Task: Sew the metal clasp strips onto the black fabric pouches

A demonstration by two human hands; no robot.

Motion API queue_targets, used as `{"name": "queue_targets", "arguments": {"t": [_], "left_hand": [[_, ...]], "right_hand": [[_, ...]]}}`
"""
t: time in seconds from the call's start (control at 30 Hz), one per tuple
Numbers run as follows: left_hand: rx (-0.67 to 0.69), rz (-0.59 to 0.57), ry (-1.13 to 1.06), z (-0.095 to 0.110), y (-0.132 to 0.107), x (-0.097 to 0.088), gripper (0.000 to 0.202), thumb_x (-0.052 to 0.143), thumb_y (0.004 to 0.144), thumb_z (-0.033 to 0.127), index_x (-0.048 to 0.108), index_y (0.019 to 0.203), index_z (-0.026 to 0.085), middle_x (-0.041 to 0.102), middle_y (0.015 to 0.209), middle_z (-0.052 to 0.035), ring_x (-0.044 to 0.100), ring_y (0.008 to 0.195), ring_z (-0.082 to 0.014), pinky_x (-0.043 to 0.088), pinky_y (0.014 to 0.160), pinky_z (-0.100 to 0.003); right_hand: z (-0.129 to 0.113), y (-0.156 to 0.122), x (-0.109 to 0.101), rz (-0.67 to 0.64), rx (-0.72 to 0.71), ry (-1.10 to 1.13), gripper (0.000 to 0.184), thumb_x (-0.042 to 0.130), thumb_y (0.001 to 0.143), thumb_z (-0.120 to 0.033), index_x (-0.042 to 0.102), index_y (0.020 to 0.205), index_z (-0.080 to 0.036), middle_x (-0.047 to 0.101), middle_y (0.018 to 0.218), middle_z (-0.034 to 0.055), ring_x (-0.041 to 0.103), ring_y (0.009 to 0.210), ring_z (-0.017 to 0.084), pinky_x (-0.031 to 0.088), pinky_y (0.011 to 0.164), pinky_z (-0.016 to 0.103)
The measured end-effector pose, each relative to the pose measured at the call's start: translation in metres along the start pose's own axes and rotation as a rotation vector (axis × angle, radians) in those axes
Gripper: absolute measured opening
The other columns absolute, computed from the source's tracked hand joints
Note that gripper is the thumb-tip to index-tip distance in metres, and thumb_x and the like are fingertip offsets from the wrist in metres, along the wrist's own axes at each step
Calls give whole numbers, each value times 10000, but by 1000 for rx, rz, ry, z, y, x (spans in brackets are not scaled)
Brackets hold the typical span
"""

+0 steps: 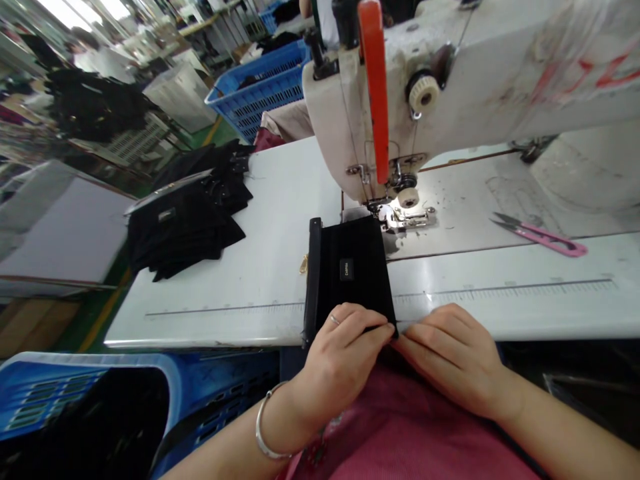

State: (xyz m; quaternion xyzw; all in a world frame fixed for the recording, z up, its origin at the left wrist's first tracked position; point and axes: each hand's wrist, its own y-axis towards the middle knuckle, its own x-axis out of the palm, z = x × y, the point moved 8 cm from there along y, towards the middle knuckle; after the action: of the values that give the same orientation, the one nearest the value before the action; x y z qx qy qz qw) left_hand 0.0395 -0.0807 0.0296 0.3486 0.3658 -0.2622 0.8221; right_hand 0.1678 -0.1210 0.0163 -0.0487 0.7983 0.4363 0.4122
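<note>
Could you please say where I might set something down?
Bare tabletop lies between the black stack and black pouch, and between the pink snips and front edge. Crowded: under the sewing machine's head and around the left hand.

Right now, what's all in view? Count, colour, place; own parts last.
Sewing machine: 1, white, right
Lever: 1, orange, machine front
Table: 1, white, centre
Ruler scale: 1, grey, table's near edge
Pouch: 1, black, below the needle area
Label: 1, black, on pouch
Snips: 1, pink-handled, table right
Pouch stack: several, black, table left
Baskets: at least 2, blue, behind table and lower left
Background: blurred; uncounted
Bracelet: 1, silver, left wrist
Ring: 1, silver, left hand
Left hand: 1, bare, on pouch
Right hand: 1, bare, at pouch's near corner
</note>
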Motion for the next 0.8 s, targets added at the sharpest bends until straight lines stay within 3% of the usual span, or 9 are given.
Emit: {"name": "queue_targets", "arguments": {"t": [0.17,0.37,0.53,0.67,0.8], "left_hand": [[50,-40,105,6,0,2,183,597,967,99,639,1137,150,711,1073,-85,648,1004,-195,551,932,-364],[97,-107,134,5,-6,6,201,602,962,72,640,1152,125,716,1145,-93,650,1082,-206,550,989,-375],[110,-72,127,1,-9,5,218,629,955,78,644,1172,90,701,1167,-105,636,1068,-201,565,969,-354],[118,-77,141,6,-13,5,220,585,970,63,644,1181,86,692,1189,-109,628,1082,-206,561,994,-360],[100,-277,269,20,-11,5,269,533,997,112,634,1243,70,677,1260,-133,630,1145,-250,537,1066,-424]], "right_hand": [[4,-6,-3,-7,3,2,225,662,916,-82,680,1132,-142,746,962,49,630,853,184,502,769,380],[5,-9,-6,6,8,6,250,726,856,-59,686,1096,-116,739,950,64,620,848,194,506,786,392],[6,-7,-5,36,32,7,244,747,851,-71,698,1088,-101,737,954,73,610,859,199,502,773,391],[5,-5,-3,60,47,-9,313,738,857,-51,696,1165,-90,745,1087,98,626,964,219,515,810,389],[1,-5,0,-1,-19,28,283,665,913,-41,688,1193,-78,719,1244,91,604,1187,263,496,963,442]]}}
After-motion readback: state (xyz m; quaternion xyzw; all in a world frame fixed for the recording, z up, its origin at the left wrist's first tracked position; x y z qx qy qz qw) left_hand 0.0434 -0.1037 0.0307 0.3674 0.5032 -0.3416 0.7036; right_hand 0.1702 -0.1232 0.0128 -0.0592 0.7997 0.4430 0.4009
